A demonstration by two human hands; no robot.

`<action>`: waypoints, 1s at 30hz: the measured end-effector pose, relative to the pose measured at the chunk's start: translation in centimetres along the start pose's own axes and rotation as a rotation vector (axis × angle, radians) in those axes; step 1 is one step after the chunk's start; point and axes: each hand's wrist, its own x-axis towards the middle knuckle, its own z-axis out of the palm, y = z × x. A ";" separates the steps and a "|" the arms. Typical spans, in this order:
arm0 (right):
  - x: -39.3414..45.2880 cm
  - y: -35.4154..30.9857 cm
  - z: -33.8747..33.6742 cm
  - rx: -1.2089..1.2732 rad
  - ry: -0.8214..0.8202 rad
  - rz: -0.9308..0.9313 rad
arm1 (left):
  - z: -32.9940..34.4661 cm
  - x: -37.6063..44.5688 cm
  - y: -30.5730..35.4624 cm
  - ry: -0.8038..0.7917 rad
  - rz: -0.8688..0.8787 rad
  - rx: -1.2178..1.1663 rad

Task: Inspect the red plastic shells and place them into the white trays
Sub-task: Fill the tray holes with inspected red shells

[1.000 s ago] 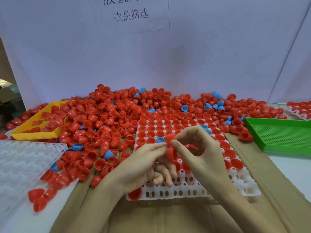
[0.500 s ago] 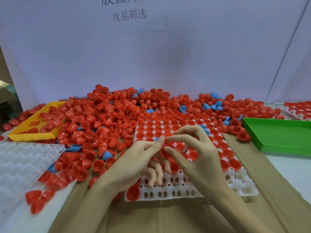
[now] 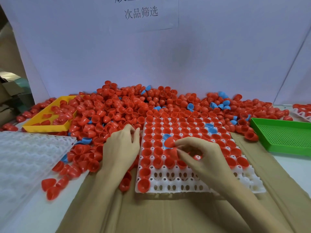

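A white tray (image 3: 198, 185) with round pockets lies on cardboard in front of me, its far rows filled with red shells and its near rows bare. My right hand (image 3: 204, 158) hovers over the tray's middle, pinching a red shell (image 3: 170, 141) at its fingertips, with a second red shell (image 3: 174, 153) tucked below. My left hand (image 3: 121, 147) rests left of the tray on the loose red shell pile (image 3: 117, 111), fingers curled among the shells; whether it grips one I cannot tell.
A yellow tray (image 3: 48, 122) holding some shells sits at the back left. An unfilled white tray (image 3: 28, 155) lies at the left. A green perforated tray (image 3: 284, 135) is at the right. Blue shells (image 3: 211, 128) lie scattered in pile and tray. A white backdrop stands behind.
My hands have parted. The left hand moved left off the tray onto the loose pile. The right hand kept the red shells and lowered over the tray's middle.
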 end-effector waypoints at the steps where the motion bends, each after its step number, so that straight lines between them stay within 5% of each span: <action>1: -0.1 -0.2 0.0 -0.013 -0.045 -0.007 | 0.2 0.0 -0.2 -0.014 -0.005 0.022; 10: -0.6 -1.1 0.8 -0.163 -0.387 -0.057 | 1.9 -0.6 0.6 -0.084 0.066 0.001; 30: -1.0 -2.1 1.5 -0.212 -0.409 -0.074 | 2.5 -0.4 0.5 -0.127 0.037 -0.136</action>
